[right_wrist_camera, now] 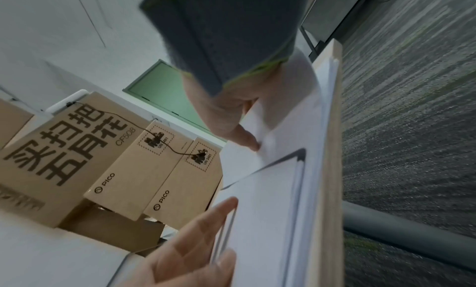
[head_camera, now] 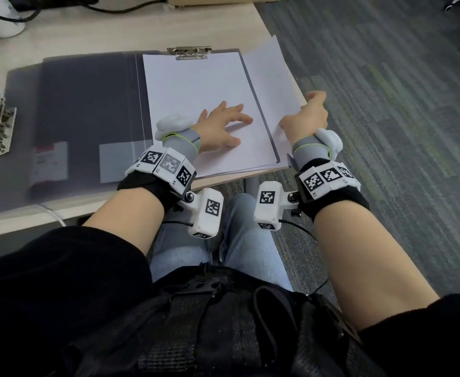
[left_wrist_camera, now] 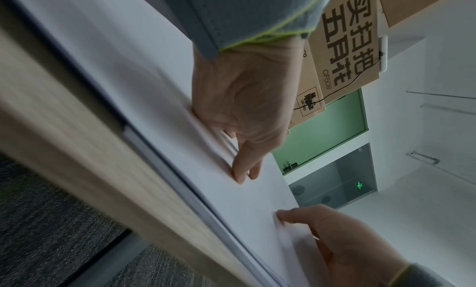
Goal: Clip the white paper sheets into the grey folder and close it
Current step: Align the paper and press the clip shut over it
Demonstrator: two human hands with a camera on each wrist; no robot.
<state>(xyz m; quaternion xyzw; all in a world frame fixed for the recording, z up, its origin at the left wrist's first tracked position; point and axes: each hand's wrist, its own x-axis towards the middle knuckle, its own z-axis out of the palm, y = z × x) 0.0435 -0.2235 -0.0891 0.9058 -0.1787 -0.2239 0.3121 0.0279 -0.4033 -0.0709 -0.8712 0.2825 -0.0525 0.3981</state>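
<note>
Fingers of the left hand (head_camera: 218, 126) are spread flat on the clipped white paper sheets (head_camera: 196, 104) in the grey folder (head_camera: 87, 110). A loose sheet (head_camera: 272, 85) beside them is pinched at its edge by the right hand (head_camera: 309, 115).

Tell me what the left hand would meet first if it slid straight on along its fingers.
The left hand, flat on the clipped white paper sheets, points toward a loose white sheet lying beside them; it would probably meet that sheet's edge first.

Dim even light, blurred wide-angle wrist views
</note>
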